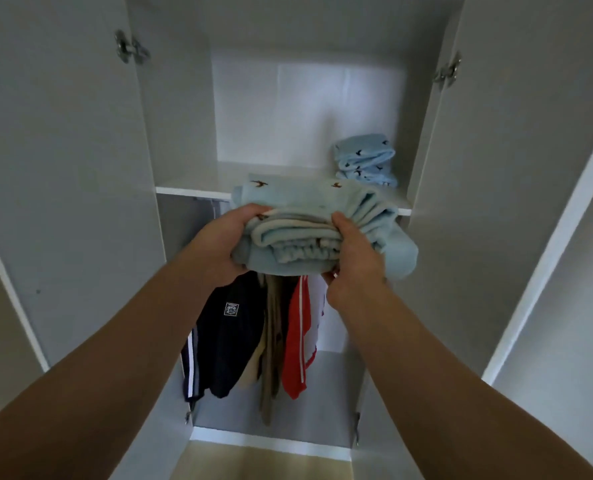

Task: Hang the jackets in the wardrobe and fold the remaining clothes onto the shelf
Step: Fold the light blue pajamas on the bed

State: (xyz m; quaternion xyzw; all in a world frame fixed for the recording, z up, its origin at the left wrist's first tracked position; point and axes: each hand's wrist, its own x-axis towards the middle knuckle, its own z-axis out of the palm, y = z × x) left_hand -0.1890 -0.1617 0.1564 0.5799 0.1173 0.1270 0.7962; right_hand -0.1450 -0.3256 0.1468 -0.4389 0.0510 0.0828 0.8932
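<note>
Hands reach forward and upward on bare, outstretched forearms; the left hand (226,247) grips the near left edge of a folded pale-blue garment (309,209), thumb on top and fingers curled beneath; the right hand (354,268) clasps the near right edge likewise. The bundle's far side lies level with the front lip of the shelf (191,192); whether it rests there cannot be told. Two folded pale-blue pieces show in all; the second folded piece (366,161), printed with small dark birds, sits at the shelf's back right. Below the shelf three jackets hang close together inside the wardrobe (181,116): a navy jacket (232,341) with white stripes, a khaki jacket (272,341), a red jacket (298,334) with white stripes; both doors stand open.
</note>
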